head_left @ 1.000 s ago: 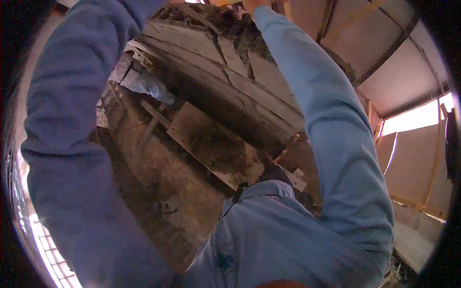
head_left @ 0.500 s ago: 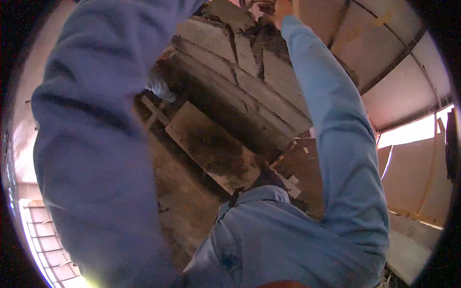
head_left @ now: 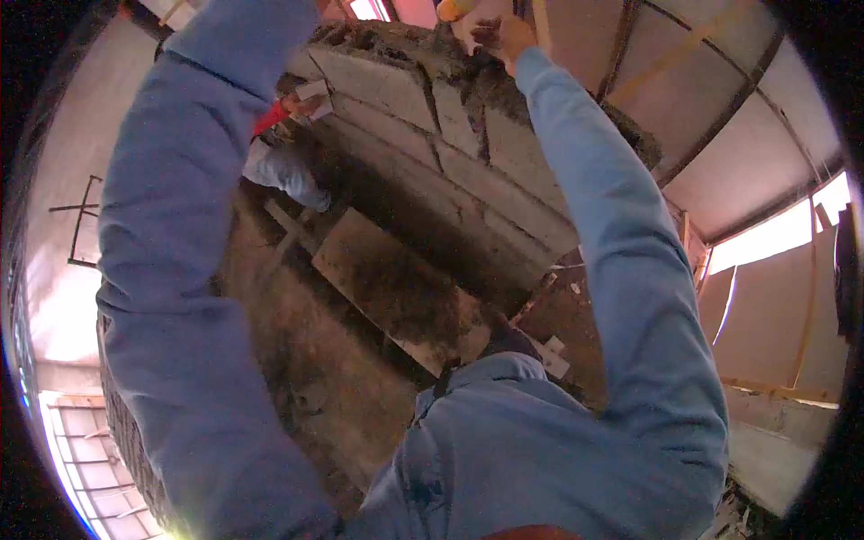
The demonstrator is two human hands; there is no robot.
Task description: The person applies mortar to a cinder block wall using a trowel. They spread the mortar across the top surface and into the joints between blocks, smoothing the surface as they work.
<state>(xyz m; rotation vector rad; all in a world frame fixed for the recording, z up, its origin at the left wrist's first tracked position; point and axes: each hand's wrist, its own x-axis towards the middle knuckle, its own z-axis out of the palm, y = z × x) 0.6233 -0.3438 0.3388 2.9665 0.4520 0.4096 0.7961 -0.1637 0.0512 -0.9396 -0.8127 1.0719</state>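
Note:
My right hand reaches over the top of a grey block wall, its fingers dark and smeared, apparently apart and close to the rough mortar along the top edge. Nothing shows in its grasp. Just left of the fingers, a yellow rounded end of something pokes in at the upper edge; its kind is cut off. My left sleeve rises along the left side and leaves the picture at the top, so my left hand is out of sight.
Below the wall lies a stained board, with a wooden bar beside it. Another person's hand, red clothing and jeans show behind my left arm. Pale sheet panels stand at the right.
My left arm has shifted left, uncovering more of the wall and the other person. My right hand has come a little lower and left in view, and the yellow end has appeared.

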